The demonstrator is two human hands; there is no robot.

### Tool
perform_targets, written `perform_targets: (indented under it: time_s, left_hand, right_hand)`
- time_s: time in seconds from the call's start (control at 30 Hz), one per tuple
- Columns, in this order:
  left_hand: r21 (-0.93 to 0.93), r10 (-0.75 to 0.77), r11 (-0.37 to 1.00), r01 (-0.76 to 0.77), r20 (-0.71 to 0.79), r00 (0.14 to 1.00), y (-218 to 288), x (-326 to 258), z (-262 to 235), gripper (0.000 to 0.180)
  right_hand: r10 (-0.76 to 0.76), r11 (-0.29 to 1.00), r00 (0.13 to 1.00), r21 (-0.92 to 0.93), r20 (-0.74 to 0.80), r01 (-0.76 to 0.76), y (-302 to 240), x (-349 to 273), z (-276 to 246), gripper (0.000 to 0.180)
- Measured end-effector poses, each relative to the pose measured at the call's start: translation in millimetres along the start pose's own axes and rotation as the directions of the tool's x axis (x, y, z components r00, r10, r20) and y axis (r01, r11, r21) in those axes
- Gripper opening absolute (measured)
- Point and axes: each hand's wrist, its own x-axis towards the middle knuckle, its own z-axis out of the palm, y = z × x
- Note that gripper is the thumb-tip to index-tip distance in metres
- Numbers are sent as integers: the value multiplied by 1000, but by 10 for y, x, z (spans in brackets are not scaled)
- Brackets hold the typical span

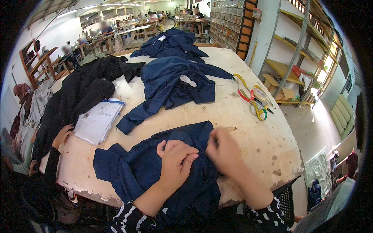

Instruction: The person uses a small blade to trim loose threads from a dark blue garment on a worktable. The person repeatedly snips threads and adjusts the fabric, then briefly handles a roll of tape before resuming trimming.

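Best keep a light touch so the navy garment [142,161], lying rumpled on the near side of the bench [264,149], isn't tugged: left hand [175,160] curled narrow, right hand [225,151] too blurred to tell its grip.

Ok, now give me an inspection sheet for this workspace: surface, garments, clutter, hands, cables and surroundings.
Surface: pale tabletop, stained, front edge chipped.
Garments: near navy garment lies rumpled under the hands; two more navy garments lie beyond; black garments are heaped to the left.
Clutter: stack of papers left; tape measure looped at right.
Hands: left hand has curled fingers above the near navy garment; right hand is blurred; grip unclear on both. A co-worker's hand is beside the papers.
Cables: nothing seen.
Surroundings: metal-framed shelves right; people at worktables behind.
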Motion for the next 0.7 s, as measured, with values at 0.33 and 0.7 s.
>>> perform_targets:
  time_s: [0.33, 0.7]
  left_hand:
    - [-286, -85, 955, 74, -24, 996, -124, -46, 10, 8]
    - [-531, -147, 814, 235, 202, 968, -212, -98, 5, 19]
  right_hand:
    - [-41, 864, 998, 503, 37, 17, 7, -36, -155, 24]
    - [-188, 977, 971, 129, 144, 170, -286, -160, -295, 25]
